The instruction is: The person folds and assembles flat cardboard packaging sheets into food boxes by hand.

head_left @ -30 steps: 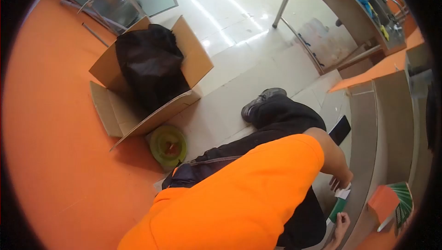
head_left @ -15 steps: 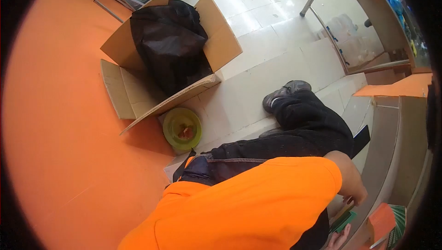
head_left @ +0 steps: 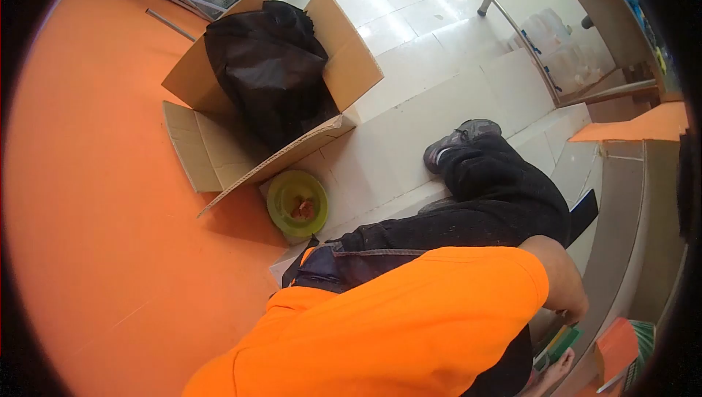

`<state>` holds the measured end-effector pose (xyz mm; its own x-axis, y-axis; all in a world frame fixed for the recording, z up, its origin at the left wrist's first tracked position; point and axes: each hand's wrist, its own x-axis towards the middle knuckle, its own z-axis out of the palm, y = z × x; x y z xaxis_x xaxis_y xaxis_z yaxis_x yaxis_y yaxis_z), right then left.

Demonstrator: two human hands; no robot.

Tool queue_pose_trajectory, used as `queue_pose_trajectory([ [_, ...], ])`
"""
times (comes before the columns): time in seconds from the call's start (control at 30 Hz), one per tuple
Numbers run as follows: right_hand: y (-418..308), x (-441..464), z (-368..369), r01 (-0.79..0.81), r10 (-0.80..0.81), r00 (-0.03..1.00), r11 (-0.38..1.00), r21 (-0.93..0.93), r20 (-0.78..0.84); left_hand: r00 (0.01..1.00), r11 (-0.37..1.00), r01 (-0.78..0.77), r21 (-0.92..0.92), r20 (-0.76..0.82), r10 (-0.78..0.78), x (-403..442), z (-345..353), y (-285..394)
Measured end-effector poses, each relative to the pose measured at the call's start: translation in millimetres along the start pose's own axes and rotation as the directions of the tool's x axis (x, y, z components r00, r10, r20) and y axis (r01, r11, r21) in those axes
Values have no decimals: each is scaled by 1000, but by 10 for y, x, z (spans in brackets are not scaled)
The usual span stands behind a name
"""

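At the lower right, my left hand reaches down from an orange sleeve, its fingers curled at the top end of a small flat green item with a yellowish strip. What kind of item it is cannot be made out. My right hand is just below, its fingers bent against the lower side of the same item. Part of that hand and its forearm is hidden behind my orange shirt. Close to the hands, on the right, are an orange piece and a green striped piece.
An open cardboard box holding a black bag stands by the orange wall. Beside it is a yellow-green basin with reddish-brown bits inside. A shelf unit stands at the right, clear plastic containers near it.
The view has shifted slightly. My right hand has moved up and closed in on the green item, which has tilted and shifted a little to the right. The left hand stays at its top end.
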<state>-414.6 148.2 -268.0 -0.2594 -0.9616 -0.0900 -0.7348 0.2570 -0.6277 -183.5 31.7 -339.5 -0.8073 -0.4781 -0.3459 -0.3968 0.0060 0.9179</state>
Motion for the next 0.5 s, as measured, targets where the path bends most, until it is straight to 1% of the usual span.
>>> queue_pose_trajectory([
  [0.1, 199, 123, -194, 21, -33, 994, 992, 122, 101, 1000, 1000, 4, 17, 16, -4, 67, 49, 43],
  [0.2, 260, 156, -288, 114, -118, 979, 993, 34, 164, 1000, 999, 14, 35, 23, -15, 124, 81, 56],
  [0.23, 274, 112, -295, 74, -83, 980, 996, 52, 181, 999, 999, 16, 43, 28, -17, 146, 100, 66],
  [0.3, -138, -133, -89, -9, -10, 976, 996, 85, 218, 999, 998, 21, 59, 33, -23, 168, 136, 79],
  [0.4, -17, -137, 69, 20, -59, 916, 995, 103, 397, 998, 997, 21, 79, 54, -25, 239, 199, 135],
  [0.5, -28, -124, 316, 66, -92, 903, 995, 75, 419, 998, 995, 20, 101, 65, -26, 321, 252, 155],
])
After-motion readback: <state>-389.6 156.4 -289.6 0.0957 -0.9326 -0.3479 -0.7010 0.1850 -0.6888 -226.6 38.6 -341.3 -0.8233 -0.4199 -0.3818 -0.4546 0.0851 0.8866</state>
